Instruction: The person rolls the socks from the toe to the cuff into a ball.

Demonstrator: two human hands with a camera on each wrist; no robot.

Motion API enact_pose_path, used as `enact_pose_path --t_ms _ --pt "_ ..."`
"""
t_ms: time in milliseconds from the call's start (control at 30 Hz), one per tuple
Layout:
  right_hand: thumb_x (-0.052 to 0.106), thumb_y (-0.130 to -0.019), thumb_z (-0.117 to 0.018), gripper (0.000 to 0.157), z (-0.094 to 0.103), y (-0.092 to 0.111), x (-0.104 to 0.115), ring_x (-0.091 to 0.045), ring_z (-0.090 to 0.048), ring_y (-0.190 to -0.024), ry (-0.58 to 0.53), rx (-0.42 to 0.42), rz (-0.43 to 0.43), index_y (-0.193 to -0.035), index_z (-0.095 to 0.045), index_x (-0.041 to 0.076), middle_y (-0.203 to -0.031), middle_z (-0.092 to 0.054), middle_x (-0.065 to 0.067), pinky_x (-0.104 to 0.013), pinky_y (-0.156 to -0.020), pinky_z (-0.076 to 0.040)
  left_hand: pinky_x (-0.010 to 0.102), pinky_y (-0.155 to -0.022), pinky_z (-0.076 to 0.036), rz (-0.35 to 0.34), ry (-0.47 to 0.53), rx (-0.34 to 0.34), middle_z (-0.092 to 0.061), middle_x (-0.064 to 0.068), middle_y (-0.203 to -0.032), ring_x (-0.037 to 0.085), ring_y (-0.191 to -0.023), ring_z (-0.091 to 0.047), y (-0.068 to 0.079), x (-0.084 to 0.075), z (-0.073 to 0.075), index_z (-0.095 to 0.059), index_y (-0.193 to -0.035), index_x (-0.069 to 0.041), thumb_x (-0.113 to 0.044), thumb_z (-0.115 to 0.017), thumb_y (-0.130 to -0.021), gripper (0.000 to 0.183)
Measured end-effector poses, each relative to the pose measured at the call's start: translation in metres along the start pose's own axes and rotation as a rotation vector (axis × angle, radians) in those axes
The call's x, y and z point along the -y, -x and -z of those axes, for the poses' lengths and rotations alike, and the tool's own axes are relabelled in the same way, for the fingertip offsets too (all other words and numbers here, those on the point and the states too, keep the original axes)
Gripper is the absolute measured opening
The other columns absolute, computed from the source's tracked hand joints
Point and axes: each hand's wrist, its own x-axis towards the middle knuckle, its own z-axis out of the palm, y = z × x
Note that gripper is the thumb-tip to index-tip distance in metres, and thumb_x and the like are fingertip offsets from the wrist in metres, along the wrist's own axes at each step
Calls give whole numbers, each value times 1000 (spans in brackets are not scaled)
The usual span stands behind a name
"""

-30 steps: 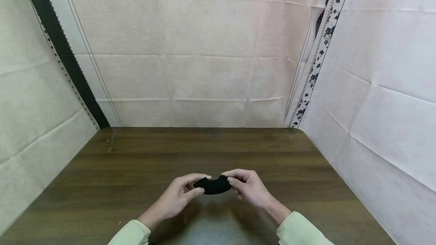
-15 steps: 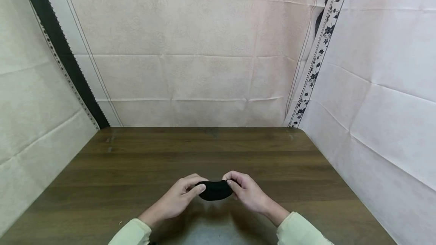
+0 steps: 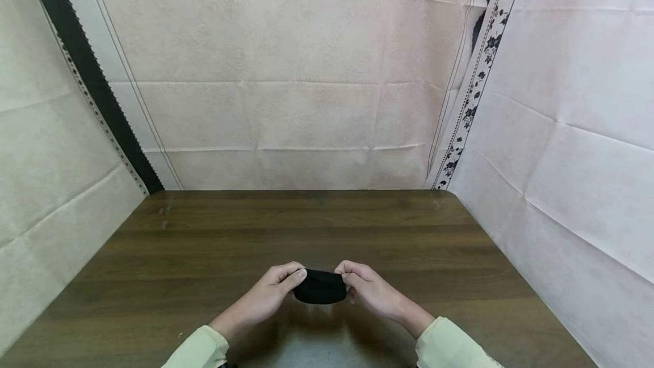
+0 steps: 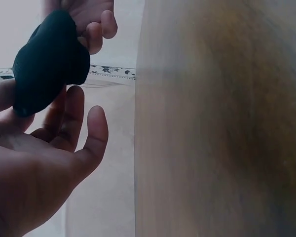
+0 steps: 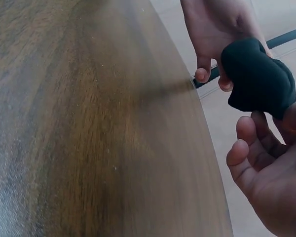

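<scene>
A small folded black cloth (image 3: pixel 320 288), soft and rounded along its lower edge, is held up over the table between both hands. My left hand (image 3: pixel 265 293) pinches its left end, thumb on the near side. At the opposite end, my right hand (image 3: pixel 375 291) grips the upper corner between thumb and curled forefinger. In the left wrist view the cloth (image 4: pixel 44 64) looks thick and layered, with the other fingers bent loosely below it. The right wrist view shows the cloth (image 5: pixel 259 79) with a fold along its side. Its exact kind I cannot tell.
The brown wooden table (image 3: pixel 245 243) spreads beneath both hands, with a shiny pale patch near the front edge. Pale cloth sheets (image 3: pixel 306 112) hang behind it and on both sides. A tiny light crumb (image 3: pixel 180 335) lies at the front left.
The cloth has turned from a thin curved strip to a broader, flatter face with a straighter top edge. The left thumb has shifted up to its top corner; both hands stay close together.
</scene>
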Motion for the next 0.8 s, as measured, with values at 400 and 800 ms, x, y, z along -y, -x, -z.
enact_pose_path --t_ms 400,800 --pt "15 -104 -45 22 -2 0 0 -17 -50 -73 5 18 13 -94 -53 -3 -85 -51 -2 -27 -68 -44 30 -72 -50 70 21 -33 -65 4 -91 14 -84 -59 2 0 0 -70 -97 1 -25 -51 -107 33" --pt "17 -102 -60 17 -3 -3 1 -19 -57 -64 67 -105 1 -106 -64 1 -85 -63 -6 -31 -66 -51 31 -58 -52 58 -31 -108 -65 5 -87 16 -65 -56 3 7 1 -70 -99 -4 -18 -66 -99 15"
